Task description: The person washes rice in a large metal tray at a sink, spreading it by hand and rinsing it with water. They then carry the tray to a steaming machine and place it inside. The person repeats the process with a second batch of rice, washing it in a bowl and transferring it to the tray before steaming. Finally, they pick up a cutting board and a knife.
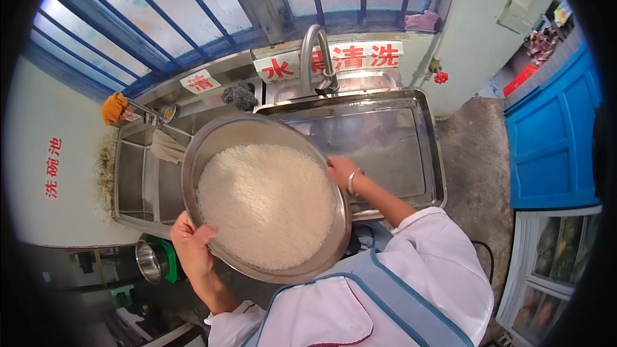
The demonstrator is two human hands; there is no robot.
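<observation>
A large round metal basin (340, 231) full of white rice (265, 202) is held between my two hands, close in front of the apron. My left hand (194, 238) grips its rim at the lower left, the thumb over the edge. At the right side of the rim is my right hand (343, 171), its fingers partly hidden by the basin; a silver bangle sits on that wrist. Behind the basin lies a large rectangular metal tray (436, 154) over the sink area. A curved metal faucet (308, 58) stands above the tray's far edge.
To the left is a stainless steel sink (130, 178) with a beige cloth (167, 147) on its divider. Dark steel wool (240, 95) lies on the back ledge, and an orange cloth (114, 108) hangs at the left corner. A metal bowl (149, 261) stands low at the left, beside something green.
</observation>
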